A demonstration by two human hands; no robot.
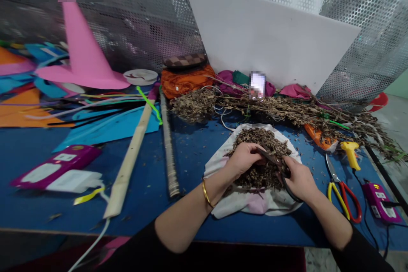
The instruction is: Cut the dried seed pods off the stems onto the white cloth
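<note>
A heap of brown dried plant bits lies on a white cloth with a pinkish patch. Over the heap, my right hand grips dark-handled scissors, whose blades point left toward my other hand. My left hand, with a gold bangle on its wrist, has its fingers curled together beside the blade tips. What those fingers pinch blends into the heap, and I cannot make it out. Behind the cloth lie long dried plant stalks.
Red-and-yellow-handled scissors, a yellow glue gun and a purple power strip lie right. Left are a pale wooden stick, a patterned rod, another purple power strip and a pink pointed hat. A white board leans behind.
</note>
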